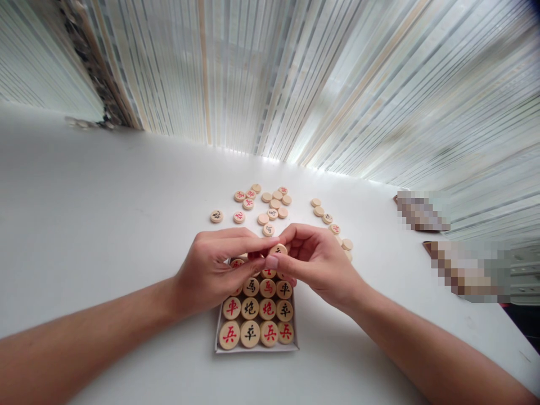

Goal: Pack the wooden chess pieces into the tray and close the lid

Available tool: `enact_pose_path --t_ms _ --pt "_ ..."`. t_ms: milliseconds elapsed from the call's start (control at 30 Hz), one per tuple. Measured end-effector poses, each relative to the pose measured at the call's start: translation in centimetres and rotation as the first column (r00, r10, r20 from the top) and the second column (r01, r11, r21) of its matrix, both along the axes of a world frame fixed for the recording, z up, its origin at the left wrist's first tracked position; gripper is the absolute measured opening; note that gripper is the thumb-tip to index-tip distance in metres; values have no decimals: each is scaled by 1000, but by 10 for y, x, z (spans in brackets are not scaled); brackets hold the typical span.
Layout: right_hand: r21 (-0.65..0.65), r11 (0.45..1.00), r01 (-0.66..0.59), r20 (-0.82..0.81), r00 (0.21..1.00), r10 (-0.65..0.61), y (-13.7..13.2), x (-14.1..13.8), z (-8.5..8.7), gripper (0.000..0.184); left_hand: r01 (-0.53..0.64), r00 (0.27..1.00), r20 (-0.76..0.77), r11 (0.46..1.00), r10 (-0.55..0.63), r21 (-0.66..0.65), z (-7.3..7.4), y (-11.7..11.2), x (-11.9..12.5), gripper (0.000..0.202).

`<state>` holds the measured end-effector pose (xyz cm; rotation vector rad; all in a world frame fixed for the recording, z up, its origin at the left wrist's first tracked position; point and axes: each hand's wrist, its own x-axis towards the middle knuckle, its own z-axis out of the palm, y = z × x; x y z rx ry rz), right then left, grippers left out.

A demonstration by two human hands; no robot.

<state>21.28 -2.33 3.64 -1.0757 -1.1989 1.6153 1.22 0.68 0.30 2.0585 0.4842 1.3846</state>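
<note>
A small white box [219,344] near the table's front edge holds rows of round wooden Chinese chess pieces [250,333] with red and black characters. Both hands hover over its far end. My left hand [213,270] and my right hand [314,259] meet there, fingers pinched together on one wooden chess piece [278,249] with a black character, held just above the box. The box's far rows are hidden under my hands.
Several loose chess pieces [270,205] lie scattered on the white table [105,225] beyond my hands, some face down. A striped wall rises behind. Two blurred-out things [424,211] sit at the right edge.
</note>
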Motion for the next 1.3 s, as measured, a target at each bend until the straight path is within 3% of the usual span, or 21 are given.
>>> enact_pose_path --t_ms 367,567,767,1000,1300 --pt "-27 997 -69 -31 997 69 -2 5 5 37 39 999 20 999 -38 -26 1 -1 0 38" --pt "-61 997 -42 -35 999 40 -2 5 4 36 38 999 30 999 -37 -21 4 -1 0 40" --pt "35 999 10 10 1000 -10 0 6 1 29 44 999 30 998 -43 -46 4 -1 0 39" --pt "69 996 -65 30 998 63 -4 9 3 31 5 999 35 998 -3 -65 6 -2 -1 31" --pt "131 990 -60 106 993 46 -5 8 3 28 -4 1000 1 1000 4 -18 5 -3 -2 32"
